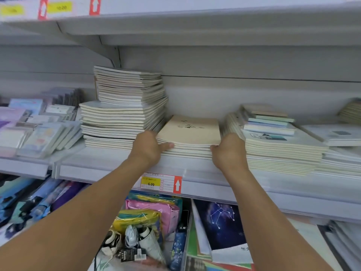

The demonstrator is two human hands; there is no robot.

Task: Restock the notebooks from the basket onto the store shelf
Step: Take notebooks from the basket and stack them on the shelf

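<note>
A low stack of beige notebooks (pixel 189 132) lies on the white store shelf (pixel 121 169), its top cover printed with a small dark drawing. My left hand (pixel 148 147) grips the stack's front left corner, thumb laid along the page edges. My right hand (pixel 228 151) holds the front right corner, fingers curled against the pages. The stack sits between a tall pile of notebooks (pixel 125 112) on the left and another pile (pixel 277 147) on the right. No basket is in view.
Small wrapped notepads (pixel 37 130) fill the shelf's left end. A price tag reading 6.00 (pixel 161 182) hangs on the shelf edge. Below are umbrellas (pixel 39 200), colourful pouches (pixel 150 214) and a dark constellation-cover book (pixel 222 223). Another shelf (pixel 195 14) hangs overhead.
</note>
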